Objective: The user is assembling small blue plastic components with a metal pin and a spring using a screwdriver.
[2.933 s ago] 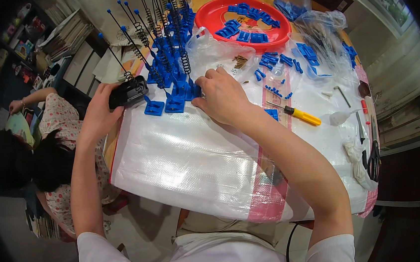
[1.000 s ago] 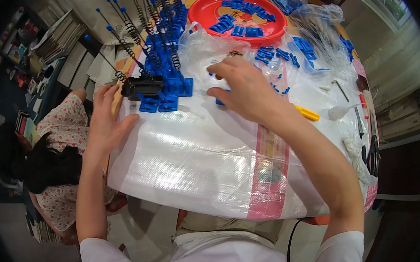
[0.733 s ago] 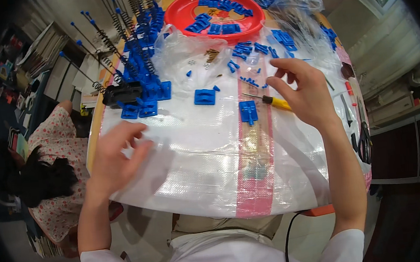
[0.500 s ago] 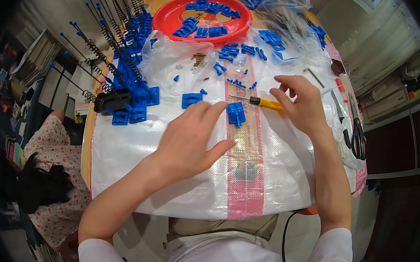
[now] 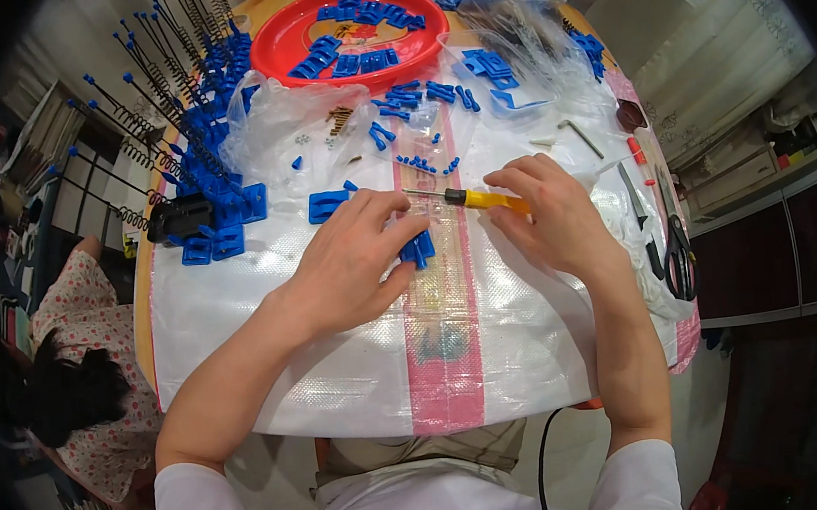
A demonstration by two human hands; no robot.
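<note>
My left hand [image 5: 355,260] is at mid-table, thumb and forefinger closed about a small blue plastic part [image 5: 419,251], a bracket-like piece whose upper side is hidden under the finger. My right hand [image 5: 556,218] hovers around the yellow handle of a screwdriver [image 5: 496,200], with thumb and fingers apart on either side of it. The screwdriver lies with its metal tip pointing left. A flat blue plate with a raised loop [image 5: 328,205] sits just beyond my left fingers.
A red basin [image 5: 271,68] holding blue pieces stands at the back. Blue bases with springs and rods [image 5: 211,165] crowd the left. Brass screws [image 5: 339,118], small blue pieces [image 5: 428,165] and clear bags [image 5: 266,122] lie behind my hands. Scissors [image 5: 678,260] rest at right; a person [image 5: 98,370] is beyond the left edge.
My left hand has come down onto the blue part. My right hand has moved closer to the screwdriver handle. The whole view has shifted, so the table appears farther left.
</note>
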